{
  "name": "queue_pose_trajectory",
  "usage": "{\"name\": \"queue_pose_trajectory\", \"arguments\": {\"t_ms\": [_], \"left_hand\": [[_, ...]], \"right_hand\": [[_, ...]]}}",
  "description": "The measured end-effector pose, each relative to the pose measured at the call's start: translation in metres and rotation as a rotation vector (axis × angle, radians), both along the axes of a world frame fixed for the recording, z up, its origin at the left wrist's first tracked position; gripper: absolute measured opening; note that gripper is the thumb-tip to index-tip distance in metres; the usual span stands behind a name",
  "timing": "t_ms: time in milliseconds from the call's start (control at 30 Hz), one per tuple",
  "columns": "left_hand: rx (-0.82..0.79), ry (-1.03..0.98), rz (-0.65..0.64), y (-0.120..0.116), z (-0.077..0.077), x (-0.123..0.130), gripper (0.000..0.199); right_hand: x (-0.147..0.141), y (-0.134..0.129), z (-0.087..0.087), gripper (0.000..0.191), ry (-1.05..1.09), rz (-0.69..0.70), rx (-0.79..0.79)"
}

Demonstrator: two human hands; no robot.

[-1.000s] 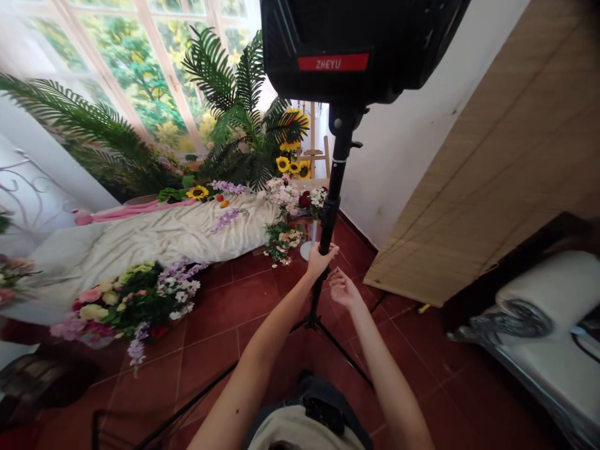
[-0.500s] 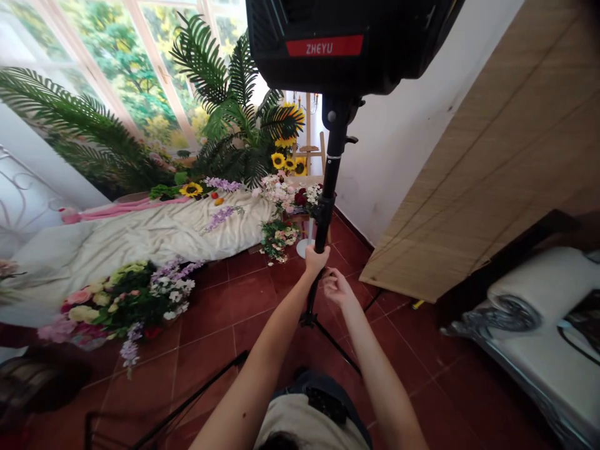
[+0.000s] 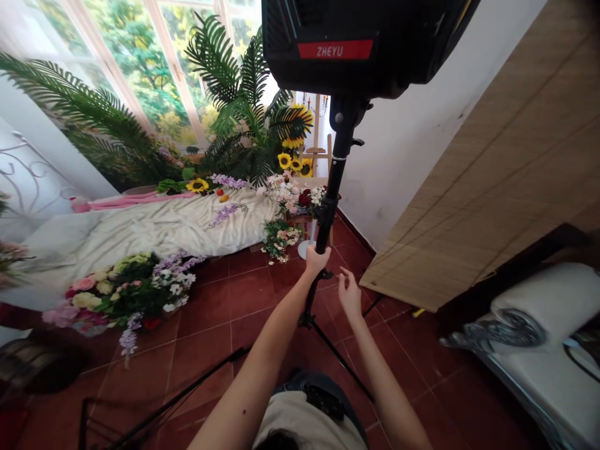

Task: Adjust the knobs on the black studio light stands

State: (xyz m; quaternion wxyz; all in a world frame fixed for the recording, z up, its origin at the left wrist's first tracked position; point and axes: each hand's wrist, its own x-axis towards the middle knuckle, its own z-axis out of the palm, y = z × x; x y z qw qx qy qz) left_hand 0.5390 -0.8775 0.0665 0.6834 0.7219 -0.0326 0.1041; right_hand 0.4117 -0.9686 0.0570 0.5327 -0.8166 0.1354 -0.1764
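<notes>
I have the left hand (image 3: 316,261) clenched round the light stand pole (image 3: 332,187), below the black ZHEYU softbox (image 3: 335,50). The right hand (image 3: 349,294) is released, open just beside the pole and not touching it. The stand rises from the tile floor (image 3: 262,300), right of the flower arrangement (image 3: 126,294). Step in hand, as I judge it: holding the stand. A two-handed hold would call for closing the right hand on the pole. The top edge cuts off the softbox, and the tripod legs (image 3: 328,356) are hard to make out against the tiles.

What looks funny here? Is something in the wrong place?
A big bunch of flowers is lying right on the red tile floor, next to the cream cloth. It looks odd because it isn't in a vase.
</notes>
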Motion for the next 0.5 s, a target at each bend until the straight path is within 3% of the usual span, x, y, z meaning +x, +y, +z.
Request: {"name": "queue_pose_trajectory", "arguments": {"t_ms": [100,233,300,367,500], "left_hand": [[0.008,0.013,0.010,0.000,-0.001,0.000,0.028],[-0.005,0.018,0.010,0.000,-0.002,0.000,0.029],[-0.015,0.022,0.002,0.001,-0.002,0.000,0.027],[-0.037,0.029,-0.019,0.002,-0.002,0.000,0.028],[-0.075,0.023,-0.037,0.003,-0.004,0.001,0.033]], "right_hand": [[0.005,0.007,-0.007,0.032,0.080,0.068,0.061],[0.011,0.017,0.001,0.028,-0.131,0.046,0.109],[0.016,0.018,0.021,0.026,-0.255,0.002,0.117],[0.025,0.018,0.053,0.027,-0.388,0.006,0.128],[0.060,0.019,0.127,0.060,-0.596,0.191,0.123]]}}
